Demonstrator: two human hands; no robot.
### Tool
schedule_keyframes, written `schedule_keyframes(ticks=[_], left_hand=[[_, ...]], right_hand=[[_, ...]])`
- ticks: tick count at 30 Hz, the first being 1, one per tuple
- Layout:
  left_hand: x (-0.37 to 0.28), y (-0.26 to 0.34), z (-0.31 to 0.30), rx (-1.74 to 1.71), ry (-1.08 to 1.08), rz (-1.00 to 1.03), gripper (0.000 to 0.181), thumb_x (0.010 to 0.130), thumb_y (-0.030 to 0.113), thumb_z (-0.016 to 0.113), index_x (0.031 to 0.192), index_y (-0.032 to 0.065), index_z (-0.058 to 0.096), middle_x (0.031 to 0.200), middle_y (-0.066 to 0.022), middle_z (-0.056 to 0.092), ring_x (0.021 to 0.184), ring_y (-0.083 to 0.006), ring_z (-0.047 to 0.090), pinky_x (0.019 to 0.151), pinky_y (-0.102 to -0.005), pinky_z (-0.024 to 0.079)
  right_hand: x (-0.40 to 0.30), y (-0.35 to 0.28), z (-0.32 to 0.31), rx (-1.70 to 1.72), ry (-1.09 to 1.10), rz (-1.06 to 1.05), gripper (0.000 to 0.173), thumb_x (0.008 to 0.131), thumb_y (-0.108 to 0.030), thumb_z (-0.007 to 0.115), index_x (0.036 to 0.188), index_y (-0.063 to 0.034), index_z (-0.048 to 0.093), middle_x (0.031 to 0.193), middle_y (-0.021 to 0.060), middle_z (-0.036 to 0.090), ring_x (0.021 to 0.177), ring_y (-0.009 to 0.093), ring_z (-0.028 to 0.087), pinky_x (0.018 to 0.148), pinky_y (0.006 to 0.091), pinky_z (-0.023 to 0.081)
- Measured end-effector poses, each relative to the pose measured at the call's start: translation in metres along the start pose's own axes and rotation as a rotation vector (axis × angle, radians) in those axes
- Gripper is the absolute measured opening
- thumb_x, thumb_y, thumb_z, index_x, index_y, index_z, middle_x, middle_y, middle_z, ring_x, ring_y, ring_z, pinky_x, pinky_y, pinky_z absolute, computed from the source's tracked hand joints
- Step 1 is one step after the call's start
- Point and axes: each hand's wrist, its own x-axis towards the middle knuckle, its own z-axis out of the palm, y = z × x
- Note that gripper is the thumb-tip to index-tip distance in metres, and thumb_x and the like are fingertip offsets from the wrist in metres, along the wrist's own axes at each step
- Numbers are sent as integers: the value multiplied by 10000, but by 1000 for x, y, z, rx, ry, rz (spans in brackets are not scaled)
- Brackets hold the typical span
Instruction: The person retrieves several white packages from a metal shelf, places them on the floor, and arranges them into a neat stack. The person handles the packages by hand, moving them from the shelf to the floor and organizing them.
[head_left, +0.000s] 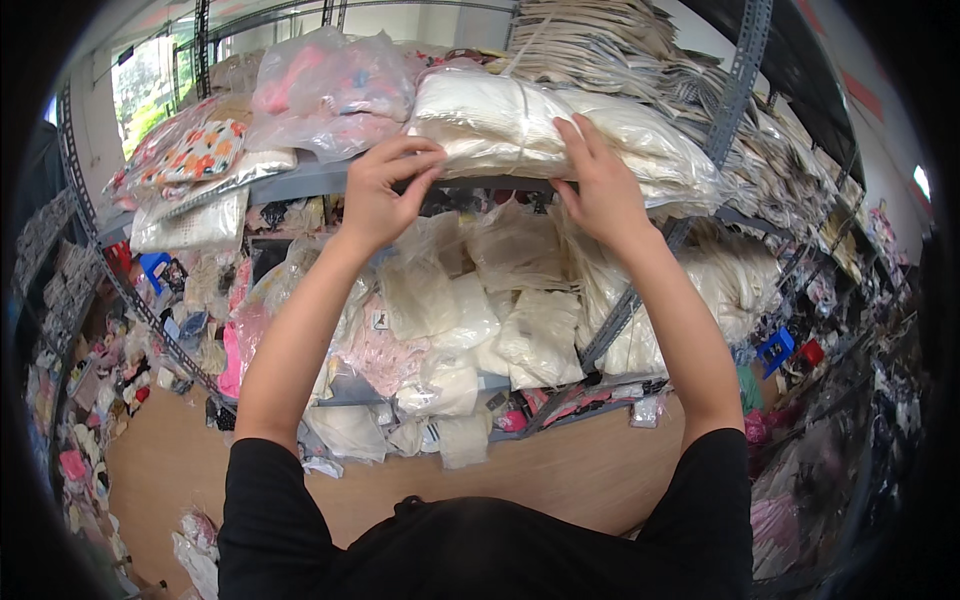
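A bundle of white garments (487, 112) in clear plastic, tied round with a pale strap, lies on the grey metal shelf (300, 184) in front of me. At its front left corner is my left hand (390, 187), thumb and fingertips curled close together. Whether plastic is pinched between them cannot be made out. My right hand (607, 180) rests against the bundle's front, right of the strap, with two fingers over the top and the thumb apart near the lower edge. Left of the bundle sits a clear plastic bag of pink items (330, 90).
A packed floral garment (196, 150) lies at the shelf's left end. Tall stacks of packed garments (600, 37) rise behind on the right. A slotted metal post (739, 82) stands beside my right arm. More cream packets (540, 330) fill the lower shelf; blue stools (776, 351) stand beyond.
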Motion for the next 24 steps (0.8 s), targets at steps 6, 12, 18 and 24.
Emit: schedule_keyframes(ticks=[6, 12, 18, 24], left_hand=[[-33, 16, -7, 33, -59, 38, 168, 760, -15, 708, 913, 46, 734, 1031, -79, 700, 1039, -282, 657, 871, -366, 547], [-35, 22, -16, 69, -46, -18, 521, 715, 28, 759, 1215, 102, 632, 1316, -124, 559, 1238, -371, 537, 1005, -443, 462], [41, 33, -5, 514, -166, 170, 962, 570, 217, 878, 1433, 204, 456, 1483, -98, 408, 1328, -397, 415, 1075, -474, 414], [28, 15, 20, 520, -289, 164, 782, 636, 79, 813, 1358, 202, 540, 1398, -76, 498, 1275, -371, 478, 947, -434, 522]], right_hand=[[18, -15, -20, -32, 46, -97, 843, 720, -242, 818, 1436, -139, 386, 1436, 171, 459, 1270, 383, 490, 1034, 455, 433], [46, -33, -16, -51, -13, -209, 874, 717, -226, 812, 1463, -164, 363, 1424, 146, 485, 1314, 394, 452, 1058, 487, 404], [29, -43, 23, -292, 9, -148, 767, 790, -91, 653, 1495, -165, 361, 1470, 165, 454, 1354, 421, 421, 1068, 628, 334], [-1, -46, 35, -340, 218, -166, 697, 774, -167, 677, 1435, -116, 460, 1454, 175, 457, 1349, 443, 407, 1104, 651, 264]])
